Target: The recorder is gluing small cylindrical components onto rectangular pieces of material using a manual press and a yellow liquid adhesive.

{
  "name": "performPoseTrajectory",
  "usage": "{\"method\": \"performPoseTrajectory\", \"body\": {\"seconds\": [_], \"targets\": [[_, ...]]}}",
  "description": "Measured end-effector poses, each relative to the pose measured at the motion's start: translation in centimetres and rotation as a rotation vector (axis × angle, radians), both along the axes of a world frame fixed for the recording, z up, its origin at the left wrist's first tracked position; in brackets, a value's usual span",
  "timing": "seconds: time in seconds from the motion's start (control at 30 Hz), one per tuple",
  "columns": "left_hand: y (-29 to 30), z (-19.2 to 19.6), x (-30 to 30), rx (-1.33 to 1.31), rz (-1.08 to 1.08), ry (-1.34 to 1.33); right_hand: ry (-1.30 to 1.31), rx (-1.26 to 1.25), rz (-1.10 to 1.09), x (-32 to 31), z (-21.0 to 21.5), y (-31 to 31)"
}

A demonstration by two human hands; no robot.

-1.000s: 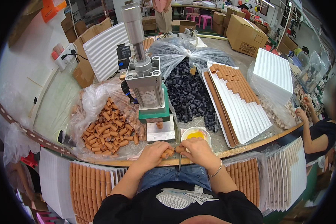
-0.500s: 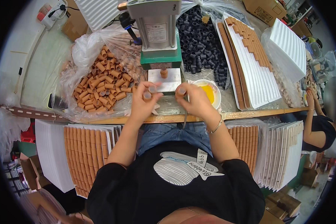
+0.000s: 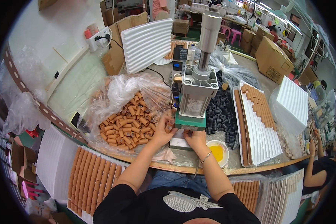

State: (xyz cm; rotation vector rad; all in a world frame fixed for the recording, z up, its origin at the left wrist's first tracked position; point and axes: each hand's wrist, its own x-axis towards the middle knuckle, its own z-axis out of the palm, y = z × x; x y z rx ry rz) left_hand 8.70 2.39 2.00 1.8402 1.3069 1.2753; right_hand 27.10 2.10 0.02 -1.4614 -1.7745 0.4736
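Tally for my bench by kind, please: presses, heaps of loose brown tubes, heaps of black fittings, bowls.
Press: 1
Brown tube heap: 1
Black fitting heap: 1
White bowl: 1
Total: 4

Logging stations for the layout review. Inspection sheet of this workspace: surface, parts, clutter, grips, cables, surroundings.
Surface: worktable with wooden front edge; press stands on it.
Parts: brown tubes heaped left of the press; black fittings and bowl of yellow contents to its right.
Clutter: clear plastic film around the tubes.
Left grip: closed on one or more brown tubes.
Right grip: below green block; hold unclear.
Cables: black plug in wall socket.
Surroundings: another person, right; cardboard box behind.
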Motion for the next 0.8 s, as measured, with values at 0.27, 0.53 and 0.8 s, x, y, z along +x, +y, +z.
{"method": "performPoseTrajectory", "body": {"seconds": [0.27,0.53,0.8], "targets": [[-4.5,2.9,-2.6,-0.134,-0.245,-0.285,-0.235,0.112,-0.056,1.6,4.7,-3.0],[-11.1,2.4,0.2,-0.428,-0.49,-0.393,0.232,-0.163,0.458,2.5,8.6,-11.3],[-14.8,2.8,0.8,0.06,-0.144,0.072,0.319,-0.098,0.236,0.8,5.0,-13.0]]}}
